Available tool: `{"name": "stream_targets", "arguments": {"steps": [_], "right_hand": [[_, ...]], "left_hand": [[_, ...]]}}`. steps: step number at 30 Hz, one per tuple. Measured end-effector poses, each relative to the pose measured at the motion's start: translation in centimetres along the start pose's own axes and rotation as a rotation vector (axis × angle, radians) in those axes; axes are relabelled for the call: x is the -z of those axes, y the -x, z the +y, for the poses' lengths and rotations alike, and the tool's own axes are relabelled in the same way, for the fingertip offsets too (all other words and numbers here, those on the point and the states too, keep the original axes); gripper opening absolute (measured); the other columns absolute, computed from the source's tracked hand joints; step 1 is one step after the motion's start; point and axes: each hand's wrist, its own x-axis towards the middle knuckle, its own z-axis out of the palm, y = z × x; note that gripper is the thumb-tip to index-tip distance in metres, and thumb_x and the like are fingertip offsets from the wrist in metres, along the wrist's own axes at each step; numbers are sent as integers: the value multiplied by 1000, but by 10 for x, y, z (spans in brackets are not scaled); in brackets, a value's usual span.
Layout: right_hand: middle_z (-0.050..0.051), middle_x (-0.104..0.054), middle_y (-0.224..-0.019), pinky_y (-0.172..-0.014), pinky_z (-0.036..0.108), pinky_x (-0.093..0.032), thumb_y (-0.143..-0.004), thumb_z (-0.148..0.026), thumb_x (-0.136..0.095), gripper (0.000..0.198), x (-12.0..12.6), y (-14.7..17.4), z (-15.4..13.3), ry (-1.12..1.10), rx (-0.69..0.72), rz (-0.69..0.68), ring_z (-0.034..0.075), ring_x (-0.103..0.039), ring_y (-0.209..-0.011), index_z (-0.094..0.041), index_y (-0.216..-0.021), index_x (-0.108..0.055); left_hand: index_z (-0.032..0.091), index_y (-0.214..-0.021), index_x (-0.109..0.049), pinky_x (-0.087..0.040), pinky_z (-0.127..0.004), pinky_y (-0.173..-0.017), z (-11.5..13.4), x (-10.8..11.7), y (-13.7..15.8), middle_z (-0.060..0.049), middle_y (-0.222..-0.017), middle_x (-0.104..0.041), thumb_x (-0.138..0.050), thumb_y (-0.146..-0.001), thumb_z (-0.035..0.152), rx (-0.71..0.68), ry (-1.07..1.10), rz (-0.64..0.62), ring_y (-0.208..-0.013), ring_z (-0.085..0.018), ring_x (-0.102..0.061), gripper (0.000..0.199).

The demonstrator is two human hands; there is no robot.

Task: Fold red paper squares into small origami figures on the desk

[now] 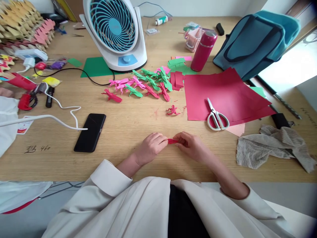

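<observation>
White-handled scissors (216, 116) on red paper sheets (223, 94) at 2 o'clock; black phone (90, 132) at 9. Both hands, left (150, 147) and right (192, 145), pinch a small folded red paper strip (172, 141).

Fingers of both hands are hiding most of the red paper strip (172, 141); frame edges are cropping the fan (115, 31), upper centre.

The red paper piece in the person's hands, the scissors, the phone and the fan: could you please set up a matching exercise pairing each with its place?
Things:
1. red paper piece
2. scissors
3. phone
4. fan

Places:
A. on the red paper sheets
B. upright at the table's far side
C. pinched between the left hand and the right hand
D. flat on the table, white cable at its edge

Pairs: 1-C, 2-A, 3-D, 4-B
</observation>
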Motion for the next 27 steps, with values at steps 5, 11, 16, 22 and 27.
{"name": "stream_targets", "arguments": {"steps": [5, 11, 16, 22, 27], "right_hand": [[8, -58, -101, -72, 31, -48, -93, -17, -51, 14, -8, 12, 0, 308, 141, 53, 17, -59, -79, -20, -102, -61], [9, -59, -97, -69, 31, -46, -99, -25, -45, 16, -19, 6, 4, 540, 225, 94, 20, -59, -80, -19, -97, -60], [8, -59, -91, -68, 29, -45, -101, -25, -43, 21, -24, 1, 6, 599, 292, 119, 17, -57, -77, -19, -91, -61], [7, -59, -90, -68, 30, -45, -98, -25, -48, 16, -30, -1, 4, 627, 318, 196, 18, -55, -78, -18, -93, -62], [6, -59, -84, -70, 30, -43, -97, -20, -49, 19, -28, -3, -2, 464, 294, 233, 18, -54, -78, -19, -83, -61]], "left_hand": [[16, -108, -64, -49, -34, -86, 4, -3, 3, -9, -104, -70, -43, -97, 10, 23, 18, -25, -96, -20, -62, 25], [15, -104, -65, -51, -35, -86, 7, -3, 3, -9, -102, -70, -44, -97, 11, 39, -12, -11, -94, -20, -63, 23], [14, -105, -64, -52, -34, -85, 7, -2, 3, -9, -102, -70, -46, -96, 11, 28, -25, 28, -94, -20, -63, 20], [16, -101, -65, -50, -34, -83, 6, -3, 3, -6, -101, -73, -50, -95, 12, 29, -12, 79, -92, -18, -64, 17], [20, -101, -65, -47, -35, -88, 4, 1, -3, -3, -97, -74, -57, -93, 15, 148, 192, 137, -97, -18, -65, 13]]}}
